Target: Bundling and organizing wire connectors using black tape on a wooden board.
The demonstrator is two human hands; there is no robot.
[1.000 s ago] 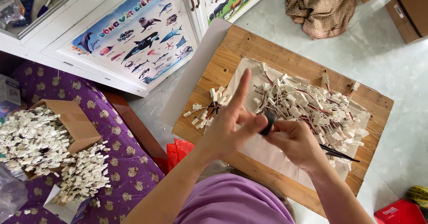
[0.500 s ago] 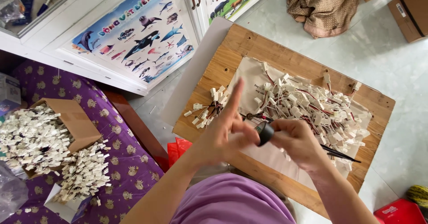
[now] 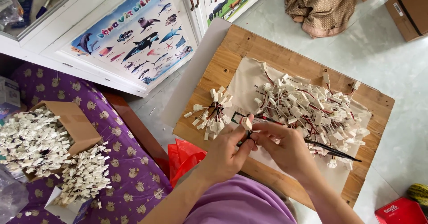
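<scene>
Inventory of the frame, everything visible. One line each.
wooden board: one, light brown, on the floor
connector pile: one big heap, white plugs on red and black wires, on pale paper on the board
small bundle: one, white plugs, board's left part
cardboard box: one, brown, heaped with white plugs, on purple cloth
red bag: one, beside the board
cabinet: white, sea-animal poster on door
brown cloth: one, crumpled, on floor
left hand: pinching a white plug
right hand: fingers on the same piece
</scene>
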